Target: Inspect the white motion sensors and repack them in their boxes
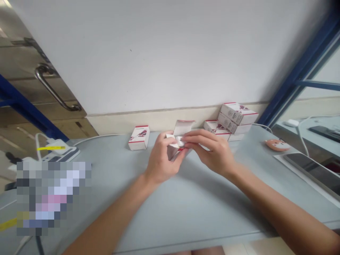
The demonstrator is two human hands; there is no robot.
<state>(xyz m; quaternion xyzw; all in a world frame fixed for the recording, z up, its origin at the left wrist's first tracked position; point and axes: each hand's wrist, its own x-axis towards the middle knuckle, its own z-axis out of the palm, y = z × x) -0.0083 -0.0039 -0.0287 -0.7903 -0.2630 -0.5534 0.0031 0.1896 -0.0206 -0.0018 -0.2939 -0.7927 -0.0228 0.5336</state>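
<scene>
My left hand [162, 157] and my right hand [212, 152] meet over the grey-blue table [202, 216], both working on a small white carton [172, 153] with red trim. Its open flap [184, 126] stands up at 12 o'clock from my hands, and a white piece [180, 141] sits at the carton's mouth, between my two hands. I can't tell exactly what that piece is.

My left fingers [170, 139] are curled narrow around the carton's side. My right fingers [195, 139] reach across from 3 o'clock and pinch narrow at the white piece, with the tips nearly touching my left fingers.

At 10 o'clock from my hands, a closed carton [139, 137] stands alone near the wall. At 2 o'clock, more cartons of the same print sit in a pile [233, 118] against the wall, some stacked and tilted on each other.

Further right at 3 o'clock lies a small orange fox-faced object [277, 144], and past it a dark tablet [310, 170] on a white sheet. At 10 o'clock, near the table's far left corner, is a white power strip [60, 150] with a yellow tag. A blurred patch hides whatever lies at 8 o'clock.
</scene>
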